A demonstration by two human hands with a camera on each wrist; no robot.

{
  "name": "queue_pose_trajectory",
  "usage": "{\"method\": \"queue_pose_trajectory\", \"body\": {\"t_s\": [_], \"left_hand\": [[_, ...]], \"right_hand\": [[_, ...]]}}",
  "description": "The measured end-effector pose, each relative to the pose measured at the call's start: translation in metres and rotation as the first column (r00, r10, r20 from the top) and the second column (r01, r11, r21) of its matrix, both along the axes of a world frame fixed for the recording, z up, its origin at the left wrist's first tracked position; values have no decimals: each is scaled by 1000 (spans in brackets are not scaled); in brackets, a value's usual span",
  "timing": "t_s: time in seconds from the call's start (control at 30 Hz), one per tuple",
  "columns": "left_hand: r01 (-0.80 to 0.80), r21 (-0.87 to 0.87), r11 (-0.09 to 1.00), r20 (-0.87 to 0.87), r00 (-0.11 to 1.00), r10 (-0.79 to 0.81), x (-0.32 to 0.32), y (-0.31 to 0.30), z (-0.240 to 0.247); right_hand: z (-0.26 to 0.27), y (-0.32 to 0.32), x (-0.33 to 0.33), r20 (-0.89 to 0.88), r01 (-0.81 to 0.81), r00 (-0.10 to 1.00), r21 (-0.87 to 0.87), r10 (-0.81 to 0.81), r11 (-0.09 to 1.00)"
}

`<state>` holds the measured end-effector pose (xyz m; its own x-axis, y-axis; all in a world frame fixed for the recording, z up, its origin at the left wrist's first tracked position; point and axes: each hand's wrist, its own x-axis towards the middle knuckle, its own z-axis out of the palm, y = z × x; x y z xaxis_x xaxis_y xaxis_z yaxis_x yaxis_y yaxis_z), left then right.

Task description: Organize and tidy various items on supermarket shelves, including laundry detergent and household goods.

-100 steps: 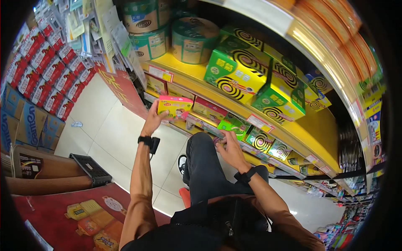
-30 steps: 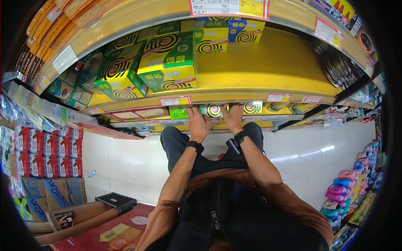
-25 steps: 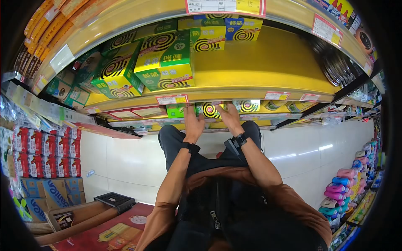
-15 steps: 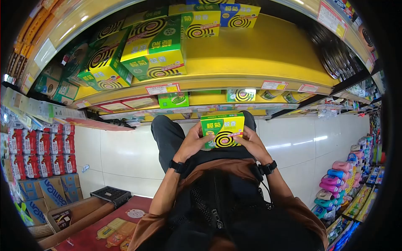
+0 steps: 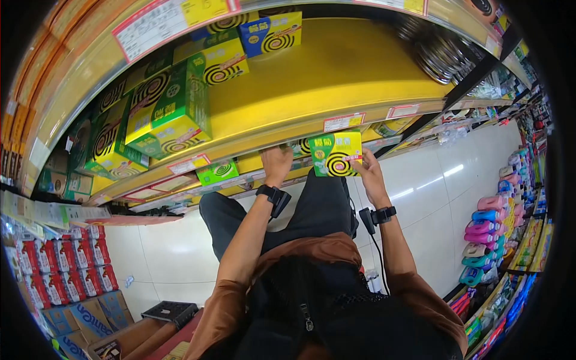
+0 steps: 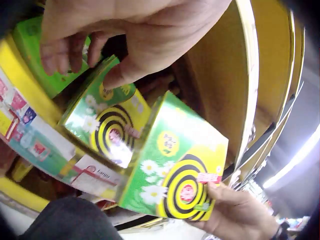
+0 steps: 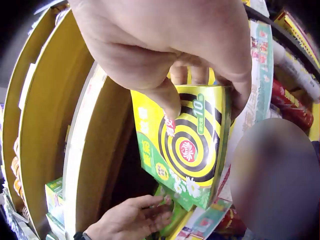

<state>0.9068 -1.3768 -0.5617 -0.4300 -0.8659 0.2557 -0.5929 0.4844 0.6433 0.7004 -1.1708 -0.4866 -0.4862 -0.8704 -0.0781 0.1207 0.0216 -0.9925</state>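
Boxes near the hands number three: leftmost, one bright green box (image 5: 217, 172) on the lower shelf (image 6: 36, 96). Next, one left hand (image 5: 277, 164) reaches in beside one shelved coil box (image 6: 111, 131); I cannot tell whether it grips. Furthest right, one right hand (image 5: 373, 177) pinches one green-and-yellow box (image 5: 336, 153), thumb in front.

Head view: left hand's (image 5: 276, 165) fingertips hidden beneath shelf (image 5: 336, 72). Right hand's (image 5: 372, 176) fingers partly hidden behind held box (image 5: 335, 154). Price label (image 5: 171, 27), 11 o'clock, cut by top edge. Right wrist view: grey shape (image 7: 275, 180), 4 o'clock, too blurred to identify.
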Motion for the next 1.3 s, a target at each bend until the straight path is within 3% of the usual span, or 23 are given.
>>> {"method": "queue_pose_trajectory", "body": {"t_s": [0.07,0.13,0.2,0.3,0.37,0.5,0.57,0.7,0.77,0.87,1.03,1.17,1.23,1.3], "left_hand": [[-66,30,997,60,996,64,-11,18,22],[-147,-105,984,150,975,162,-21,27,24],[-196,-66,978,195,959,205,-27,26,23],[-190,13,982,182,966,185,-36,27,27],[-296,151,943,351,908,229,-49,31,43],[-268,244,932,267,942,201,-54,36,55],[-367,33,930,110,926,362,-59,40,37],[-397,146,906,144,915,378,-67,43,31],[-396,160,904,61,918,392,-72,49,37],[-364,98,926,211,917,338,-68,39,33],[-297,259,919,199,947,251,-49,28,26],[-500,114,858,313,838,447,-77,43,28],[-499,121,858,311,840,444,-84,42,28],[-486,131,864,278,855,438,-85,41,32]], "right_hand": [[-3,9,-1,-2,-14,1000,11,14,1000],[-8,18,1,21,7,1000,41,-8,999],[-14,28,0,11,-5,1000,41,4,999],[-13,37,4,241,47,969,16,-50,999],[-17,36,2,260,52,964,3,-51,999],[-25,39,4,232,68,970,2,-67,998],[-16,38,6,238,89,967,10,-89,996],[-17,39,9,274,105,956,10,-104,994],[-13,40,10,268,86,960,-2,-82,996],[-7,39,15,284,36,959,-69,-15,997],[0,58,28,224,-133,963,-93,151,987],[-15,63,29,224,-159,959,-73,171,985],[-13,65,27,349,-54,932,-129,96,990],[-6,67,22,337,-45,937,-132,87,990]]}}
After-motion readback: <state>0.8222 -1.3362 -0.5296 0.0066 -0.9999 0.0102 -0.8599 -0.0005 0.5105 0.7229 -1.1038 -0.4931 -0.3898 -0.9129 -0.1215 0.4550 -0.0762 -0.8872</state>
